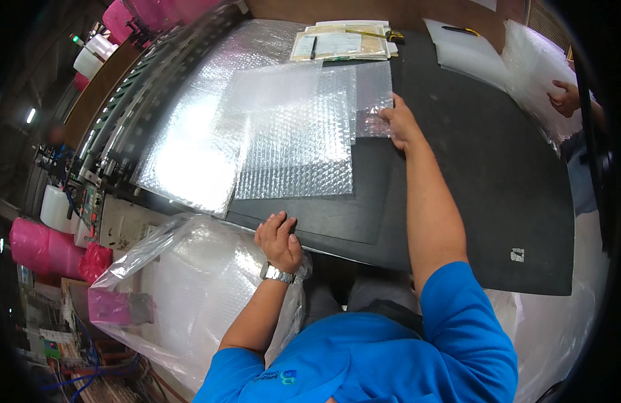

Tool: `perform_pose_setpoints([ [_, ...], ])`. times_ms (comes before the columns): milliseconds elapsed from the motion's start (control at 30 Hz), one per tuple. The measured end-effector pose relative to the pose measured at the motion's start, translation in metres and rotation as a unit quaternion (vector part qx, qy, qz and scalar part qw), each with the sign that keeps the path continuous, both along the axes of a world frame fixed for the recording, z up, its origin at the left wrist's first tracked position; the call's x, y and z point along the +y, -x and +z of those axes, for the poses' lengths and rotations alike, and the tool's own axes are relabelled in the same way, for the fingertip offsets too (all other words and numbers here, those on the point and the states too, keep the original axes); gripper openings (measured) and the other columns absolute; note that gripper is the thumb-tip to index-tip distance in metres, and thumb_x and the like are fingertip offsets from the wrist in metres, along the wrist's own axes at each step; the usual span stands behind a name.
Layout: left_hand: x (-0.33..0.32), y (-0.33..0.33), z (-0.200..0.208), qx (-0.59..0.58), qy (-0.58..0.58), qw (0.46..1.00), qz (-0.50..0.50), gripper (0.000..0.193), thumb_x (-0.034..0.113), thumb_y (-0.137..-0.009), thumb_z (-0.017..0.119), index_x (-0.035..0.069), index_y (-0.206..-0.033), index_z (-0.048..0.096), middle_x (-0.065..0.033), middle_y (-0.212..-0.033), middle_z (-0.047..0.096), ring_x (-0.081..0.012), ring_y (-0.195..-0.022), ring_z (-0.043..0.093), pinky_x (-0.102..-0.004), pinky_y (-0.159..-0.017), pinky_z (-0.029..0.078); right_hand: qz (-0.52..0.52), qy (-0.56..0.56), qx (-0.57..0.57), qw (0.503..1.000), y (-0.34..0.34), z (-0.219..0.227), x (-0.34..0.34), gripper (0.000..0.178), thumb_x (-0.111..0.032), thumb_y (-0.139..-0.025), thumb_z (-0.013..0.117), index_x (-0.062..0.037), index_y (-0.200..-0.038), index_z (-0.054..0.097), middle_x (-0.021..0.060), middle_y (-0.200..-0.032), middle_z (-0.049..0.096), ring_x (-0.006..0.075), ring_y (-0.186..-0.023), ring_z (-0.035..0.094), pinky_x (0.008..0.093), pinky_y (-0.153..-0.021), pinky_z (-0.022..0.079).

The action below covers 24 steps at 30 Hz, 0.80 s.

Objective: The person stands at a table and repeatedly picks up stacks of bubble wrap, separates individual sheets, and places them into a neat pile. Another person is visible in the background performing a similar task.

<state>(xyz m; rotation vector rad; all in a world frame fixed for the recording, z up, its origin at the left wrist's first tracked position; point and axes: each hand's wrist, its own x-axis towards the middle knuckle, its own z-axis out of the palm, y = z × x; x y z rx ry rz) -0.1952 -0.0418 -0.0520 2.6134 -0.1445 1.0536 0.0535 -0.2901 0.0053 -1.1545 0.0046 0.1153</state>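
My L hand point(280, 247) rests on blk table point(485, 201) near edge, fingers extended, nothing clamped. Bubble sheets point(293, 154) overlap held pc. on its L. My R hand point(403, 125) pinches clear bubble pc. point(373, 101) at R edge, mid-table; visible strip runs near-far, overall long axis hidden. Papers point(337, 44) beyond.

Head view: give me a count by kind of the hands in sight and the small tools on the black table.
Person's left hand and right hand: 2
Co-worker's hand: 1
Tape measure: 1
Dark pen: 1
Cutter, apparently: 1
Total: 6
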Motion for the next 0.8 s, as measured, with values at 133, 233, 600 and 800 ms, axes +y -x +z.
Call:
perform_pose_setpoints([
  [133, 0.003, -0.013, 0.030, 0.091, 0.007, 0.996, 0.000, 0.026, 0.028, -0.079, 0.050, 0.014, -0.098, 0.060, -0.0051, -0.104, 0.057, -0.0227, -0.101, 0.049, -0.0394, -0.086, 0.029, 0.042, 0.011, 0.007, 0.999, -0.006, -0.006, -0.009, 0.053, 0.008, -0.069, 0.040, -0.0028, -0.120, 0.038, 0.0128, -0.093, 0.054, 0.0198, -0.073, 0.057, 0.0339, -0.063, 0.052],
  [233, 0.021, -0.044, 0.050, 0.154, 0.116, 0.980, -0.043, 0.024, 0.028, -0.082, 0.052, 0.010, -0.097, 0.059, -0.0069, -0.094, 0.058, -0.0252, -0.090, 0.052, -0.0368, -0.078, 0.035, 0.065, 0.039, -0.021, 0.997, -0.011, -0.013, -0.011, 0.051, 0.007, -0.068, 0.039, -0.0040, -0.119, 0.038, 0.0127, -0.094, 0.054, 0.0214, -0.074, 0.057, 0.0351, -0.062, 0.052],
  [600, 0.030, -0.097, 0.080, -0.083, 0.079, 0.992, -0.052, 0.023, 0.020, -0.081, 0.056, 0.001, -0.093, 0.054, -0.0136, -0.090, 0.056, -0.0286, -0.089, 0.050, -0.0406, -0.081, 0.037, 0.040, -0.005, 0.032, 0.999, 0.003, 0.005, -0.003, 0.053, -0.032, -0.082, 0.059, -0.0090, -0.122, 0.034, 0.0161, -0.107, 0.050, 0.0279, -0.083, 0.059, 0.0394, -0.067, 0.051],
  [800, 0.094, -0.205, 0.122, -0.065, -0.117, 0.982, 0.132, 0.053, 0.037, -0.081, 0.054, 0.005, -0.121, 0.043, -0.0206, -0.124, 0.042, -0.0374, -0.116, 0.038, -0.0462, -0.094, 0.030, 0.043, 0.014, 0.018, 0.999, 0.006, 0.009, 0.001, 0.060, -0.035, -0.078, 0.065, -0.0067, -0.122, 0.034, 0.0159, -0.107, 0.050, 0.0249, -0.082, 0.059, 0.0377, -0.067, 0.051],
])
